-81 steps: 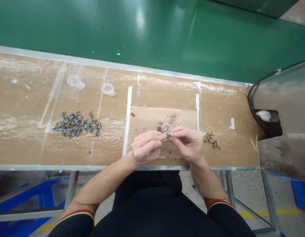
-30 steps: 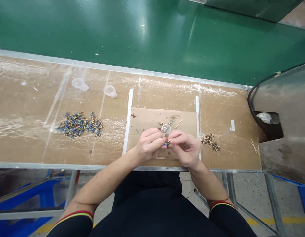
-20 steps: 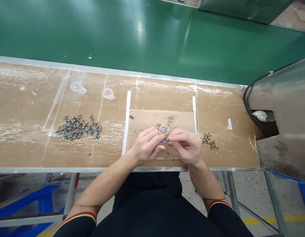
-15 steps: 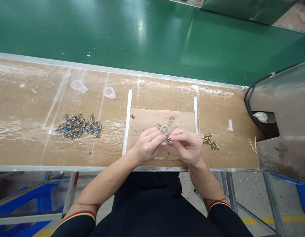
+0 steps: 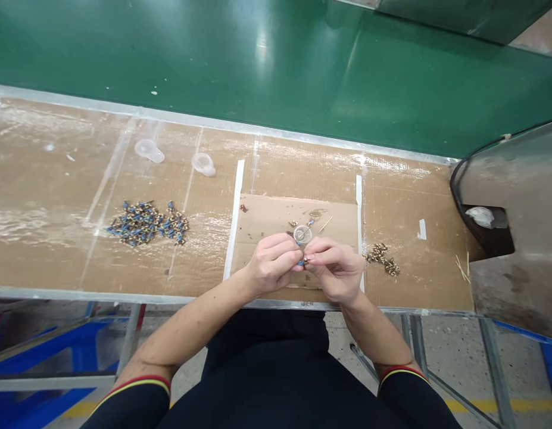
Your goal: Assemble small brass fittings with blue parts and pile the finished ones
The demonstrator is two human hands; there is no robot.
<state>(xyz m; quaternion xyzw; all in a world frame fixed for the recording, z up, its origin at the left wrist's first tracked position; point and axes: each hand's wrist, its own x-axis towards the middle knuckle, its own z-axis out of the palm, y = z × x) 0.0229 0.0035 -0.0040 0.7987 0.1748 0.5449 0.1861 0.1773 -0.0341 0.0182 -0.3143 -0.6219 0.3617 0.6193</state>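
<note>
My left hand (image 5: 276, 263) is closed in a pinch on a small blue-and-brass part (image 5: 301, 262). My right hand (image 5: 337, 269) pinches the brass-coloured end of it, and the fingertips of both hands nearly meet. The part's exact kind is too small to make out. Just beyond the fingertips stands a small round clear cup (image 5: 302, 234) with a thin stick in it. Another blue-and-brass piece (image 5: 311, 223) lies behind the cup, close to a wooden stick (image 5: 325, 224). All this is over a cardboard sheet (image 5: 258, 238) taped down at its sides.
A pile of blue-and-brass parts (image 5: 146, 223) lies to the left, and a smaller pile of brass pieces (image 5: 383, 259) to the right. Two translucent plastic cups (image 5: 203, 164) stand at the back left. Thin sticks (image 5: 462, 269) lie beside a metal housing (image 5: 517, 286) at right.
The view has shifted slightly. Both hands have drawn a little nearer to me, away from the clear cup, with the blue-and-brass part still pinched between them.
</note>
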